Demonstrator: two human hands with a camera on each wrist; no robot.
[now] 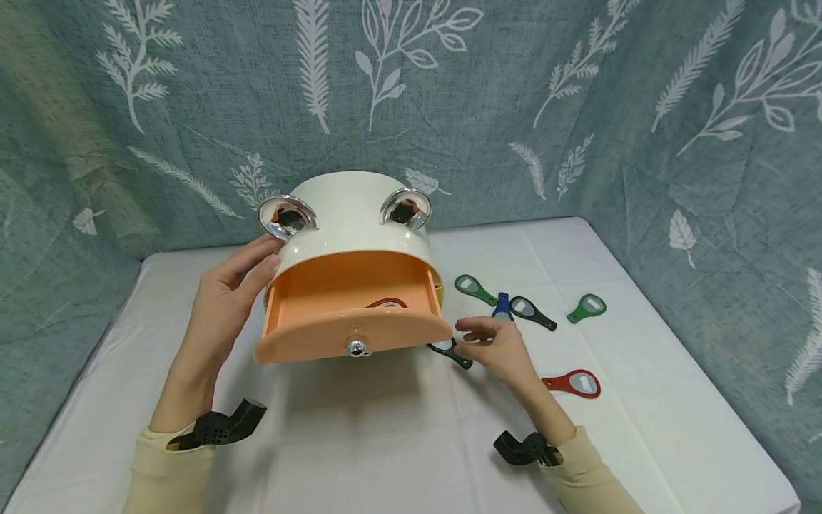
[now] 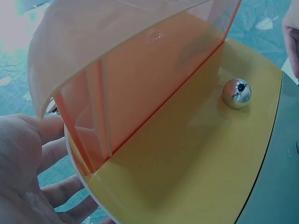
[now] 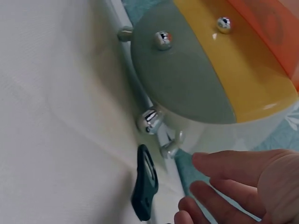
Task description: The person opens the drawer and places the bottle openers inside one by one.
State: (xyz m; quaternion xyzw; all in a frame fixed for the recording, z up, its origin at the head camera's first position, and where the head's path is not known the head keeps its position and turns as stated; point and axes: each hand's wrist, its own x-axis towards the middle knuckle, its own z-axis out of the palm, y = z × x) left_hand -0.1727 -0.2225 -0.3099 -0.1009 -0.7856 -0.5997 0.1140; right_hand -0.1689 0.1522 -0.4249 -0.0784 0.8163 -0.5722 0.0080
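From the head view, the left hand is resting against the left side of a rounded cream plastic drawer cabinet, its fingers lying straight along the shell. The cabinet's orange top drawer is standing pulled out, with a red bottle opener lying inside. The right hand is hovering over the white-covered desk, fingers loosely extended and holding nothing, just beside a black bottle opener lying by the cabinet's right foot. Green, blue, black and red bottle openers are lying spread on the desk to the right.

From the left wrist, the palm and straight fingers are touching the cabinet's edge beside the open orange drawer.

From the right wrist, the relaxed fingers are hanging near the black opener, not touching it.
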